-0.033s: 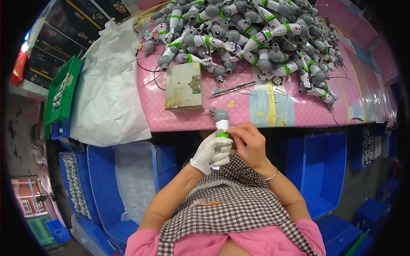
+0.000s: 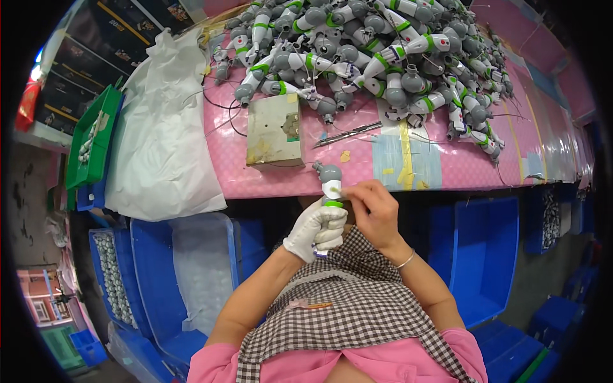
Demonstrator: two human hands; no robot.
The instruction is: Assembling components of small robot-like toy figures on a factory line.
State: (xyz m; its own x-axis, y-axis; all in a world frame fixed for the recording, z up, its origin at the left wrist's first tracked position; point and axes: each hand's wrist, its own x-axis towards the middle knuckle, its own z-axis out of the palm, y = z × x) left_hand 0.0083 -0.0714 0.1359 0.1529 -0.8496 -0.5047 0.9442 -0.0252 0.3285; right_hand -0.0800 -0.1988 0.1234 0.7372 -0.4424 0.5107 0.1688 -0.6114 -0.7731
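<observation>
My left hand (image 2: 317,231), in a white glove, is closed around a toy arm (image 2: 331,189) and holds it upright just off the table's near edge. The arm is white with a grey ball-shaped joint at its top and a bright green band; its lower part is mostly hidden in the glove. My right hand (image 2: 378,214) is bare, with thumb and forefinger pinched together against the white section of the toy arm. What sits between those fingertips is too small to make out. A large heap of similar toy arms (image 2: 396,96) lies farther back on the table.
On the pink-covered table (image 2: 230,172) stand a metal box (image 2: 274,131) with a dark cable and a pair of tweezers (image 2: 348,135). A white plastic sheet (image 2: 166,147) drapes at left beside a green tray (image 2: 96,140). Blue bins (image 2: 482,255) flank me below the table edge.
My right fingertips have shifted slightly up along the white section of the toy arm. The left hand keeps its hold almost unmoved.
</observation>
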